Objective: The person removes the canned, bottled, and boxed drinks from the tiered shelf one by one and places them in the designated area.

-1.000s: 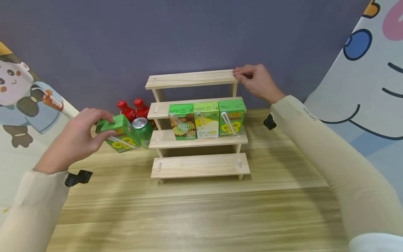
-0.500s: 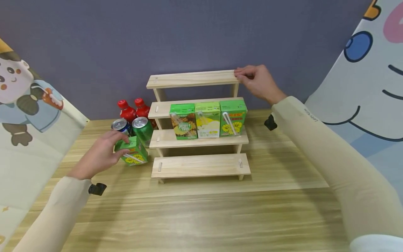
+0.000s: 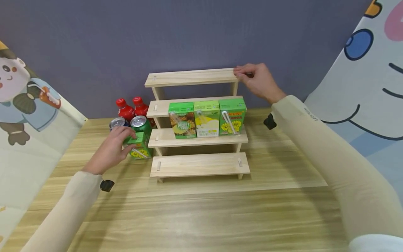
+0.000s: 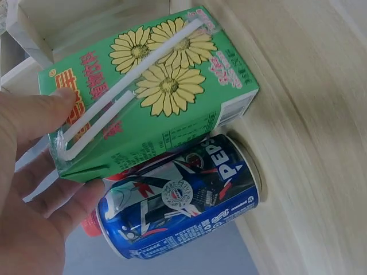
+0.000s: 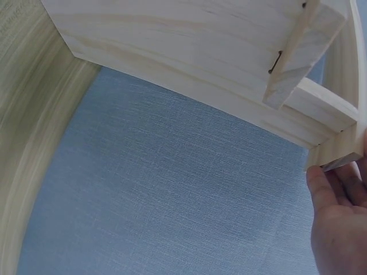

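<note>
Shelf (image 3: 199, 166) part filled — three cartons (image 3: 207, 122) on it, one in hand

The three stand side by side on the shelf's second tier from the bottom. Just left of the shelf, the left hand (image 3: 111, 148) grasps a fourth carton (image 3: 141, 149), thumb on its front. Two cans (image 3: 142, 123) and two bottles (image 3: 126, 112) also sit left of the shelf — the arranging looks unfinished. The right hand (image 3: 257, 81) pinches the shelf's top right end.
</note>
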Demonstrator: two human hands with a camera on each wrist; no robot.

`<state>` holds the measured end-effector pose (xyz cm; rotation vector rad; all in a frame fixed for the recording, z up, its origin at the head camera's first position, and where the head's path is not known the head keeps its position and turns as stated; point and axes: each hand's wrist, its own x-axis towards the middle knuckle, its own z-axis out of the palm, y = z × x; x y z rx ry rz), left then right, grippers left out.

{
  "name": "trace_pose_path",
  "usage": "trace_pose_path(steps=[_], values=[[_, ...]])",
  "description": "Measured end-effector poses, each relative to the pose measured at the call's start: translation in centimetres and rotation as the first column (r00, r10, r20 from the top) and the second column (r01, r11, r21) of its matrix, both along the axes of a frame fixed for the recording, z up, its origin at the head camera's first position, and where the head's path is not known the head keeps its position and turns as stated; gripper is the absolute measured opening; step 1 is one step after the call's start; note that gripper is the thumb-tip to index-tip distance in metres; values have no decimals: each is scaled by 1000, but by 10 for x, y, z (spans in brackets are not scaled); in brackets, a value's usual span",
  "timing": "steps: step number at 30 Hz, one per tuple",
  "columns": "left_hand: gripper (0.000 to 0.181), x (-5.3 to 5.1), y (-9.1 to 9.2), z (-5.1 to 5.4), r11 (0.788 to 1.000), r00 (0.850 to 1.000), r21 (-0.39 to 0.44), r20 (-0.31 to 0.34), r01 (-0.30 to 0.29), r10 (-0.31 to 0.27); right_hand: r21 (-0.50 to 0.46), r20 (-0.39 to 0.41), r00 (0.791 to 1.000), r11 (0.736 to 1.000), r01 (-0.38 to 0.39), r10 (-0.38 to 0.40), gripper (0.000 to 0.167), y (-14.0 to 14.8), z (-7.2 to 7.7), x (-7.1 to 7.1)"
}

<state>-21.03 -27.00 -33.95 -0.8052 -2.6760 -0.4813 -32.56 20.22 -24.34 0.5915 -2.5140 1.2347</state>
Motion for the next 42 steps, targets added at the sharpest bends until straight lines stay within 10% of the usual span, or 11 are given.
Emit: trace_pose_path(steps=[19,33,42], values=[[34,-7,7,1,1000,997,12,-80,2,-1,-8,0,1000,1000,-5,5,26,1,0,1],[40,-1,86,66,972,960,87,-200,216,-195,-10,1,1000,1000,-13,13,24,0,2,-1],[43,-5,126,83,968,962,34,-128,248,-242,-5,1,1000,1000,-17,17,25,0,2,0]])
